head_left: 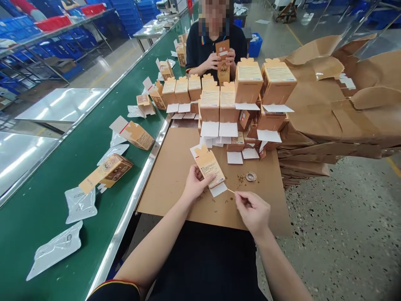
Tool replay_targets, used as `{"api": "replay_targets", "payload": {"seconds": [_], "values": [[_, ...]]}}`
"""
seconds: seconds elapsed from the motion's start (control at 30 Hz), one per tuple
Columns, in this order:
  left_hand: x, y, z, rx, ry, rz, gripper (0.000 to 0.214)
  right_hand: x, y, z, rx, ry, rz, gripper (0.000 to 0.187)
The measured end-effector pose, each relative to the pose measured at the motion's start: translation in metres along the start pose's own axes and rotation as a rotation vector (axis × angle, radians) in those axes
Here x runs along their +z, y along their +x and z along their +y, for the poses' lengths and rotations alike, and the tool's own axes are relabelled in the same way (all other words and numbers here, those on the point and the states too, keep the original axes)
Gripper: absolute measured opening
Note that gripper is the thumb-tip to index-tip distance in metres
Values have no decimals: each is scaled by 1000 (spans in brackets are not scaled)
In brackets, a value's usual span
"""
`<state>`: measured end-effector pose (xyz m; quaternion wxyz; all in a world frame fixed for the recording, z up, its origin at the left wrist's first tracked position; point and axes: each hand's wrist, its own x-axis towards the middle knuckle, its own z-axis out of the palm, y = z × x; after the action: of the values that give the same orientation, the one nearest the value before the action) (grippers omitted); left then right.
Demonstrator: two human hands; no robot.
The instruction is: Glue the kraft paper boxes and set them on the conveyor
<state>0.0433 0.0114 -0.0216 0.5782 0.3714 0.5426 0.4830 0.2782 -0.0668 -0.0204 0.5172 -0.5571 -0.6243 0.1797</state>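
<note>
the small tan carton point(210, 167) is in the person's left hand point(197, 184), over the brown cardboard surface point(167, 175), its printed panel facing up and white flaps showing at both ends. the left fingers grasp it along its lower left side, thumb laid across the print. to the right of this carton and a little nearer the body, the right hand point(253, 209) has its fingers pinched around a thin pale stick point(231, 191); the tip points at the carton's near flap, and whether it touches cannot be told. right of the carton sits a small round dish point(251, 177), with dark specks point(241, 180) scattered between the two. beyond the carton, rows of boxes point(210, 100) stand stacked, many with white flaps jutting toward it. past those, a co-worker point(208, 48) in a dark shirt grips a brown box point(223, 62) with both hands. left of the carton runs a green belt point(94, 246), carrying further boxes point(115, 170) and shiny white pouches point(80, 202); well to the carton's right and beyond it, large sheets of brown paper point(313, 96) lie heaped over the speckled floor point(338, 217).
</note>
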Motion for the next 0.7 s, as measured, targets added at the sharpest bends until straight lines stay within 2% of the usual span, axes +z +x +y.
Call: {"api": "replay_targets", "payload": {"seconds": [0.13, 0.23, 0.4, 0.57, 0.7], "values": [[-2, 1, 1, 14, 28, -8, 81, 30, -10, 4, 4, 23, -72, 32], [-2, 1, 0, 15, 29, -9, 79, 31, -11, 10, 5, 35, -72, 30], [0, -8, -3, 70, 60, -52, 82, 5, -11, 10, 9, 52, -14, 22], [0, -28, -8, 156, 297, -47, 81, -27, -17, 8, 26, 59, 23, 23], [0, -37, -15, 184, 442, -79, 75, -42, -23, 9, 51, 55, 58, 25]]}}
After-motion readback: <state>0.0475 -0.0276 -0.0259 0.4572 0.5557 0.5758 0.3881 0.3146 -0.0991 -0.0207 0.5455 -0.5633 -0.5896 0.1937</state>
